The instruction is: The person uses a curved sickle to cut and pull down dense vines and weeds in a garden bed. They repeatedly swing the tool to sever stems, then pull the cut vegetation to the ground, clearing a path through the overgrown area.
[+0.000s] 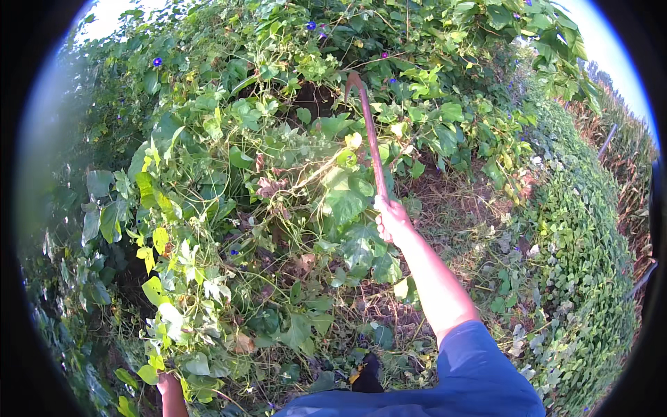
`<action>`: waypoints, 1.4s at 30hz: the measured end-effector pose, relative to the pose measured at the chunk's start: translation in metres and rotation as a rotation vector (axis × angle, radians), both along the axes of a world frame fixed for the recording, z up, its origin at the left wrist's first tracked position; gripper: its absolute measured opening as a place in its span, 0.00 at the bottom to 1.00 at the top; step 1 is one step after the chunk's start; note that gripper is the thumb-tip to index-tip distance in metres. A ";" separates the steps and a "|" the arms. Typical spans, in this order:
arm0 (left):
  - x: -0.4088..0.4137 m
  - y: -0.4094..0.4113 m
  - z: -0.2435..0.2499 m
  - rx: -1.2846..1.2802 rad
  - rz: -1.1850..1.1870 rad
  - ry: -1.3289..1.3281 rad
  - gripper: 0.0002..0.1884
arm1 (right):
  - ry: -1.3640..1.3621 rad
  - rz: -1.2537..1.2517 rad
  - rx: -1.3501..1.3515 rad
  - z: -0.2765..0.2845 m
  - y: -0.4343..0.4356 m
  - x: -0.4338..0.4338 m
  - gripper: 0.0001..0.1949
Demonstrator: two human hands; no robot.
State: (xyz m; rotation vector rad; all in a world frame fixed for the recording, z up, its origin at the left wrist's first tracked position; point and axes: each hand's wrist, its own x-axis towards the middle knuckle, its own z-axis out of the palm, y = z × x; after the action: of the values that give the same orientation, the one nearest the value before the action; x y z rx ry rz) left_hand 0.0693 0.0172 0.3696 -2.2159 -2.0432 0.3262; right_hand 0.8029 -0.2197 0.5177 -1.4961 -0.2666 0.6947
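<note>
My right hand point(392, 219) grips the lower end of a long wooden handle, and my arm reaches forward. At the far end of this sickle point(371, 130) a curved, brownish head hooks down to the left among the leaves. Tangled green vines point(281, 208) with broad leaves and thin stems lie in front of me. At the lower left my left hand point(168, 383) is among vine leaves point(198, 365). Foliage partly covers it, so its fingers and anything in them are hidden.
Dry stems and litter cover the ground point(448, 203) right of the vines. A dark shoe point(368, 372) shows below me. Blue and purple flowers point(311, 25) dot the growth. Low leafy plants point(578, 234) line the right side, with tall brown crops point(625, 151) beyond.
</note>
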 end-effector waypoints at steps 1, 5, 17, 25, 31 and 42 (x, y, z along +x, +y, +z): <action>-0.051 0.013 -0.012 0.076 0.098 -0.033 0.15 | 0.058 0.047 0.006 -0.008 0.030 0.004 0.17; -0.081 0.030 -0.031 0.082 0.248 -0.294 0.19 | 0.098 0.132 -0.216 -0.081 -0.002 0.008 0.17; -0.118 -0.010 -0.032 -0.027 0.191 -0.027 0.17 | 0.125 0.171 -0.339 -0.140 -0.044 -0.220 0.16; -0.139 -0.036 -0.017 -0.041 -0.013 0.090 0.11 | -0.253 -0.007 -0.417 -0.115 0.062 -0.144 0.18; -0.055 -0.042 0.030 -0.021 0.275 -0.376 0.15 | -0.095 0.079 0.124 0.001 0.163 -0.111 0.18; -0.064 -0.042 0.006 0.042 -0.008 0.015 0.21 | 0.069 0.476 -0.438 -0.113 0.144 -0.165 0.23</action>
State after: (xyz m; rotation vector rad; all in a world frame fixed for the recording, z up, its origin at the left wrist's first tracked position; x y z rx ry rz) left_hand 0.0049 -0.0253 0.3751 -2.1898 -2.0135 0.2953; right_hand 0.6375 -0.0754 0.4045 -1.8392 -0.4465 1.2432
